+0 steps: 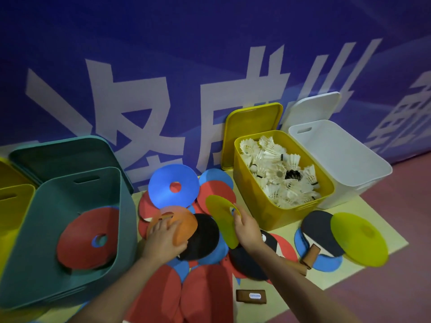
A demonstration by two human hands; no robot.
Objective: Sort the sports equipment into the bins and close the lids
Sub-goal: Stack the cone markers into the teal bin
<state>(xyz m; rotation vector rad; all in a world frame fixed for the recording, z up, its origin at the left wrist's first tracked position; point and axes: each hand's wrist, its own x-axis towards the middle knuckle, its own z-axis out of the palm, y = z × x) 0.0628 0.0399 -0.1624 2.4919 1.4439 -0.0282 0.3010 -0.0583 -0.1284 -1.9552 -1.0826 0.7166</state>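
Left hand (166,238) grips the orange disc (179,223) atop the pile. Right hand (247,227) pinches a yellow disc (221,217) (tilted on edge) nr the yellow bin (263,206) w/ shuttlecocks (279,173).

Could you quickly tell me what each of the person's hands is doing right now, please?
Left hand: grips the orange disc at its near edge.
Right hand: pinches the tilted yellow disc through its centre hole.
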